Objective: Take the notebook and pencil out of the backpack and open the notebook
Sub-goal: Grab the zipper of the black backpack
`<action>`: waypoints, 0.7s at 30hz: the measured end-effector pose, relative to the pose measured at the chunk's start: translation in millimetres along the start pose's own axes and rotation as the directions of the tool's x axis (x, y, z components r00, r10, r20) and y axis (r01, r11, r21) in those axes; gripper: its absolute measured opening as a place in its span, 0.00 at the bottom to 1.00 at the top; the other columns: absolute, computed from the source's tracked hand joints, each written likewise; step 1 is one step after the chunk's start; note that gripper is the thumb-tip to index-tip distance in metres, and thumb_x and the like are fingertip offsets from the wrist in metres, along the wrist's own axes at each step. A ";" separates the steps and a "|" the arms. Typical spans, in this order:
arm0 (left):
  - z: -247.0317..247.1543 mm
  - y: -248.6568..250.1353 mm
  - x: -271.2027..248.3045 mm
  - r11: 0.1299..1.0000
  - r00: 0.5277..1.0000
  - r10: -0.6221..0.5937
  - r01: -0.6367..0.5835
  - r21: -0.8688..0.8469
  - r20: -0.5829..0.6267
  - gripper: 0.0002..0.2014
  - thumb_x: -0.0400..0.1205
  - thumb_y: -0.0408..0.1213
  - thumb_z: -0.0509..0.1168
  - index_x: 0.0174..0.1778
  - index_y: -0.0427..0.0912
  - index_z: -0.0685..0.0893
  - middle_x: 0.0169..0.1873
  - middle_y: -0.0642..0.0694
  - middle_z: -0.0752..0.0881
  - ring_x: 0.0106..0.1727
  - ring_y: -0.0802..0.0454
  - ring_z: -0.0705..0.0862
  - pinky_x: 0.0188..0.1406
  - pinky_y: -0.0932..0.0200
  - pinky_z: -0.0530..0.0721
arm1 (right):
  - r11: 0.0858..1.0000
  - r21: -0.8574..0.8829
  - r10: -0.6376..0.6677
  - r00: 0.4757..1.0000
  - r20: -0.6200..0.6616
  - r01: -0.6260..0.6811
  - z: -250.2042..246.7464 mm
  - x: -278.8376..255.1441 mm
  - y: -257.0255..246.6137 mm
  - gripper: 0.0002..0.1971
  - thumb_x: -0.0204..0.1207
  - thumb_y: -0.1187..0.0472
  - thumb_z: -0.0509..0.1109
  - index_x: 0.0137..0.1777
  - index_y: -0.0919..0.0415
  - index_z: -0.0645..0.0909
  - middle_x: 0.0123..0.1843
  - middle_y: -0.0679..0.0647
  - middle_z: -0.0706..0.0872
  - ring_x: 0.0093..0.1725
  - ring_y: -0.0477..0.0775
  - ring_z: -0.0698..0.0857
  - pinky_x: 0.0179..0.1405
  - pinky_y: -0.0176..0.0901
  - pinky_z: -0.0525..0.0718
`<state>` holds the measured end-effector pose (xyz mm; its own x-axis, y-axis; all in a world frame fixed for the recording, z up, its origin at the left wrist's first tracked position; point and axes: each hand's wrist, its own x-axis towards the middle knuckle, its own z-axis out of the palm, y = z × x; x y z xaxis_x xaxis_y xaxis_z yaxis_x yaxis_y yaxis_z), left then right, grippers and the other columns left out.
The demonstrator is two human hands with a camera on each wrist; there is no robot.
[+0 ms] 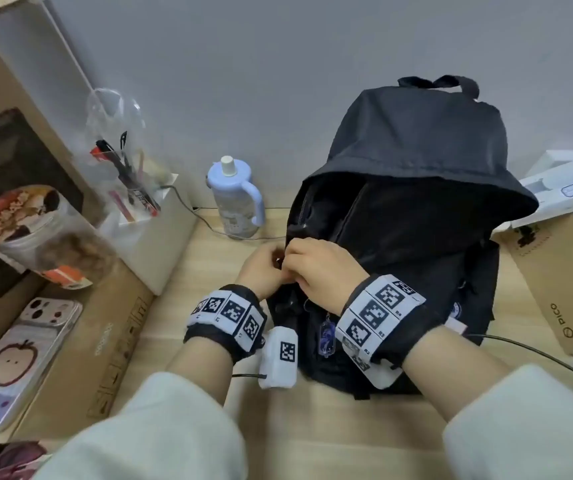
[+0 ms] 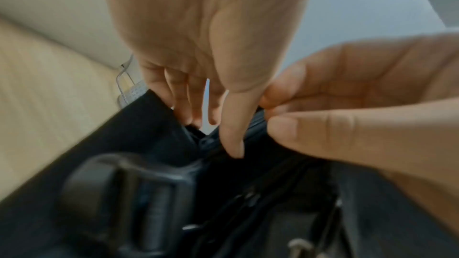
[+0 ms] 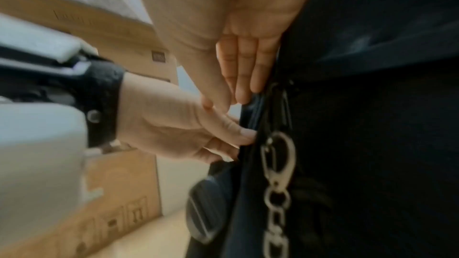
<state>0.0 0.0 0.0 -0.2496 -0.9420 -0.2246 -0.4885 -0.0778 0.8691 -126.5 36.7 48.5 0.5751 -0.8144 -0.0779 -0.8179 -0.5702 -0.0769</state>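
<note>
**Backpack still shut, notebook and pencil yet to appear**

Nearest the camera, pale sleeves and marker-covered wrist bands, resting low over the wooden tabletop point(image 1: 209, 258). Just beyond, both hands meeting at the left front edge of the black backpack point(image 1: 416, 220). Left hand point(image 1: 261, 268) with fingers bent, thumb and fingertips pinching the dark fabric edge beside the zip. Right hand point(image 1: 316, 268) curled, thumb and forefinger closed on something small at the zip line, probably the pull, though too blurred to confirm. Below the hands, a metal clasp and chain point(image 3: 278, 164) hanging from the bag's front. Farther back, backpack upright, top flap drooping over a dark opening. No notebook or pencil in sight, presumably inside. Judged an early stage: opening under way, both removals and the notebook's opening left to do.
</note>
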 end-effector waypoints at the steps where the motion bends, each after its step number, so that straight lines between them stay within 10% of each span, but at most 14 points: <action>1: -2.0 -2.6 3.0 0.989 0.998 0.018 -0.025 0.144 0.054 0.08 0.67 0.37 0.73 0.37 0.45 0.81 0.37 0.49 0.84 0.44 0.48 0.82 0.51 0.51 0.81 | 0.999 -0.009 0.039 0.999 -0.029 -0.039 1.7 4.9 -4.3 0.11 0.49 0.71 0.81 0.31 0.61 0.85 0.34 0.58 0.86 0.33 0.60 0.86 0.29 0.46 0.81; 3: -7.0 -14.5 9.2 0.938 0.995 -0.006 -0.029 0.346 0.099 0.10 0.68 0.46 0.74 0.28 0.52 0.79 0.32 0.55 0.80 0.43 0.48 0.80 0.51 0.49 0.80 | 0.986 -0.138 0.088 0.996 -0.024 -0.091 5.3 12.3 -4.4 0.14 0.41 0.68 0.83 0.27 0.59 0.84 0.28 0.54 0.85 0.27 0.57 0.85 0.26 0.43 0.81; 7: -17.8 -36.6 16.9 0.956 0.978 0.013 -0.073 0.283 0.210 0.03 0.73 0.40 0.73 0.40 0.46 0.90 0.38 0.59 0.79 0.51 0.52 0.80 0.64 0.51 0.76 | 0.949 -0.241 0.234 0.967 0.098 -0.205 9.6 15.7 -3.4 0.16 0.77 0.54 0.63 0.54 0.66 0.83 0.54 0.60 0.87 0.59 0.62 0.80 0.60 0.51 0.72; 12: -12.5 -44.1 15.5 0.985 0.958 0.147 -0.165 0.054 0.245 0.07 0.76 0.27 0.67 0.46 0.31 0.89 0.39 0.54 0.73 0.50 0.54 0.73 0.46 0.86 0.65 | 0.872 -0.257 0.439 0.898 0.039 -0.416 27.3 17.0 -26.7 0.39 0.71 0.28 0.50 0.51 0.63 0.85 0.53 0.60 0.87 0.62 0.60 0.77 0.74 0.53 0.53; 16: -8.6 -44.6 14.3 0.981 0.944 0.196 -0.189 -0.051 0.267 0.06 0.76 0.23 0.66 0.44 0.29 0.88 0.39 0.56 0.72 0.45 0.66 0.72 0.51 0.81 0.67 | 0.820 -0.320 0.528 0.842 0.107 -0.474 25.9 19.7 -32.0 0.27 0.72 0.37 0.63 0.55 0.60 0.83 0.58 0.57 0.84 0.67 0.60 0.72 0.78 0.54 0.51; 21: -16.6 -46.4 13.2 0.981 0.934 0.176 -0.191 0.019 0.311 0.06 0.76 0.26 0.67 0.45 0.29 0.88 0.41 0.55 0.72 0.48 0.57 0.73 0.49 0.83 0.68 | 0.856 -0.258 0.483 0.871 0.090 -0.449 18.2 14.0 -29.1 0.10 0.73 0.57 0.63 0.45 0.60 0.84 0.47 0.55 0.89 0.64 0.57 0.74 0.78 0.50 0.52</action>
<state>33.3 -14.3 -36.0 -0.5791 -0.7918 -0.1942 -0.4475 0.1097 0.8875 -94.3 43.8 31.5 0.1070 -0.9751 -0.1944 -0.9626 -0.1505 0.2251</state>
